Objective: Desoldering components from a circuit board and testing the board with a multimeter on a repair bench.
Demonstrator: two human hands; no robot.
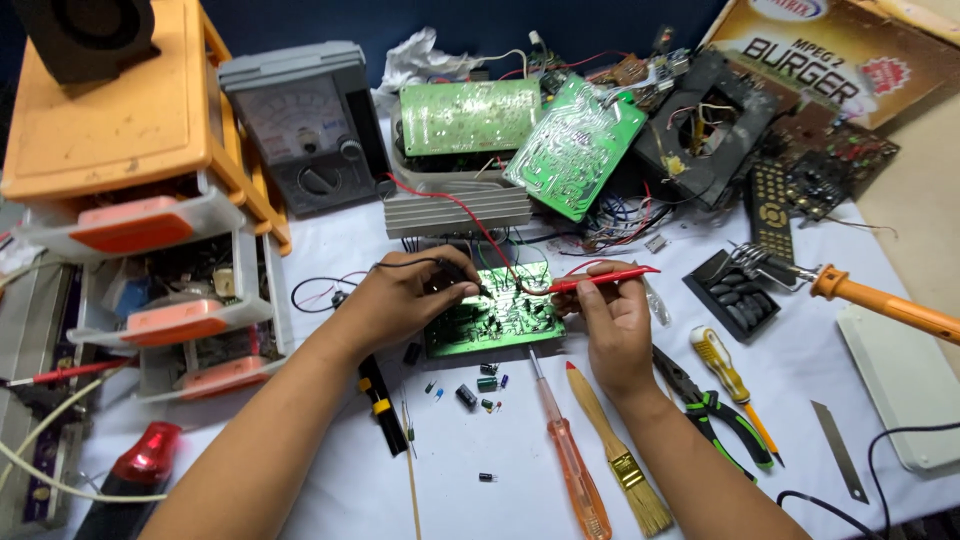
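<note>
Component-filled drawers (190,290) beside probing left hand (400,300)

Green circuit board (495,318) flat on white table, red probe (600,282) and black probe (455,270) tips on it

A white-covered worktable (500,490) stands against a dark blue wall (450,20), evenly lit.

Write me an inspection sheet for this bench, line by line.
Surface: white table, crowded.
Job's things: green circuit board; black probe in left hand; red probe in right hand, both tips on the board.
Clutter: orange screwdriver, brush, pliers, soldering iron, loose capacitors.
Grippers: both hands pinch probes.
Cables: red lead and black lead run toward the analog multimeter.
Surroundings: orange drawer unit, spare boards.
</note>
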